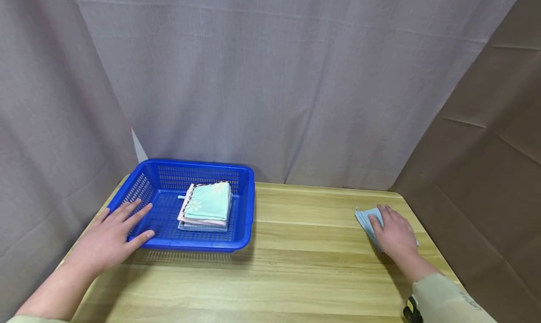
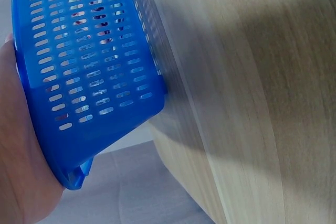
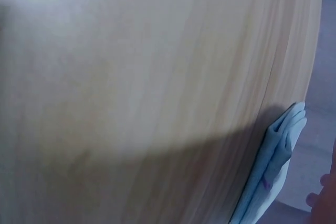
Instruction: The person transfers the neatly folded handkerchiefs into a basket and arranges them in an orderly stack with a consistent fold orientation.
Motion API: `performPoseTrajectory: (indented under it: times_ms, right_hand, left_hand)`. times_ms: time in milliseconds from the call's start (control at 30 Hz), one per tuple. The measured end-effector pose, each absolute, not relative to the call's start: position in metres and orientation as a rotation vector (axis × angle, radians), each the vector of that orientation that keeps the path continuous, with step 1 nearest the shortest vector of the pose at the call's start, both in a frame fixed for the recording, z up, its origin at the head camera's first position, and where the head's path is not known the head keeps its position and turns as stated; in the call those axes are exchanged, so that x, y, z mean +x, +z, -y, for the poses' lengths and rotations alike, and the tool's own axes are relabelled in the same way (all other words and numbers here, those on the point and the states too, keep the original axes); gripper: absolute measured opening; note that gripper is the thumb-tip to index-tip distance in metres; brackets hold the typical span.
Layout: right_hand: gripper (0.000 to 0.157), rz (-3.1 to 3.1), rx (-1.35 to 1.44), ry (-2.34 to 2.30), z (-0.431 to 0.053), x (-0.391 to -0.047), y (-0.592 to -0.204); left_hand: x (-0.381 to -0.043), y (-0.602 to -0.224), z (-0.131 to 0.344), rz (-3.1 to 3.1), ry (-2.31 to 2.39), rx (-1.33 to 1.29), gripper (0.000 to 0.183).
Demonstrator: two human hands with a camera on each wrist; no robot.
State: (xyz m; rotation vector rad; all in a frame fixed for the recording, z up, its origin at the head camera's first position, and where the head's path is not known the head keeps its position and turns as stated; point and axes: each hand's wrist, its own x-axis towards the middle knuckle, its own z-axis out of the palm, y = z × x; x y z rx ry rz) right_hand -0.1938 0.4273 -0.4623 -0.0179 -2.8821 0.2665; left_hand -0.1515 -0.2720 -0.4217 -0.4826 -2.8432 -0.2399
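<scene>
My left hand point(image 1: 111, 237) lies over the near left corner of a blue plastic basket point(image 1: 247, 215), fingers spread and fairly straight. In the left wrist view that hand point(image 2: 21, 166) is against the rim of the basket point(image 2: 63, 145). Inside the basket sits a stack of folded towels, a mint one with pale flowers point(image 1: 207, 202) on top of pink and light blue ones. Far to the right, my right hand point(image 1: 395, 231) is over a folded light blue towel point(image 1: 367, 219), covering much of it. The right wrist view shows the towel's layered edge point(image 3: 275, 156) and fingertips beside it.
A light wooden table point(image 1: 296, 276) carries the basket and the towel. Grey curtain point(image 1: 274, 88) hangs behind and at the left; a brown cloth wall point(image 1: 486, 196) stands at the right.
</scene>
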Motion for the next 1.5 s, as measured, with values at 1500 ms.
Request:
performPoseTrajectory:
  times_ms: [1500]
  right_hand:
    - [0.08,3.083,-0.601,0.423,-0.469,-0.225,-0.469]
  left_hand:
    - [-0.151,-0.419,0.27,2.855,-0.229,-0.479,0.07]
